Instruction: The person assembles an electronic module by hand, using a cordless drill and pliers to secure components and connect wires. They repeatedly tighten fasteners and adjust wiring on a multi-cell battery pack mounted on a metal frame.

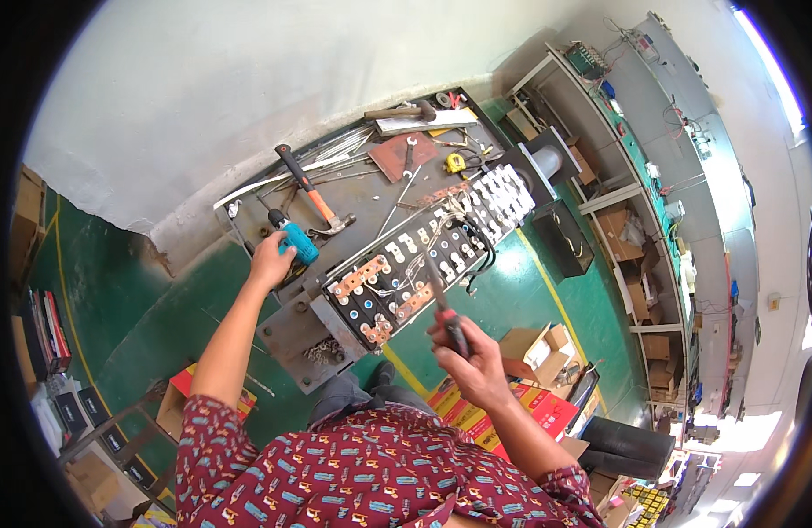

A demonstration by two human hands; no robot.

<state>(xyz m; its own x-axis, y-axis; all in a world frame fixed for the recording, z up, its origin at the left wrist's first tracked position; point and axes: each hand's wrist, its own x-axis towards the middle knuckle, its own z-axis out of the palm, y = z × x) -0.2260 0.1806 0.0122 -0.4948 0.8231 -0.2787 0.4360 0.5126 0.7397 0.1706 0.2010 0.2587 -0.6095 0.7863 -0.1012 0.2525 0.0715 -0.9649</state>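
Note:
My left hand [272, 260] is closed around a teal cordless drill [299, 245] at the left end of the workbench. In my right hand [473, 359] is a hand tool with a red-and-black handle [453, 331]; its long, narrow metal shaft points away from me and is blurred, so its kind is unclear. Beyond that tool lies a long black battery pack [384, 283] with rows of metal terminals and wires. Copper busbars [360, 276] sit on its near left part. A steel plate with a chain on it [302, 339] stands at the pack's left end.
On the bench [358, 204] lie a claw hammer [311, 194], a wrench [409, 157], a yellow tape measure [456, 163], a mallet [404, 113] and metal rods. Shelves [617, 198] line the right side. Cardboard boxes [538, 352] are on the green floor near my right arm.

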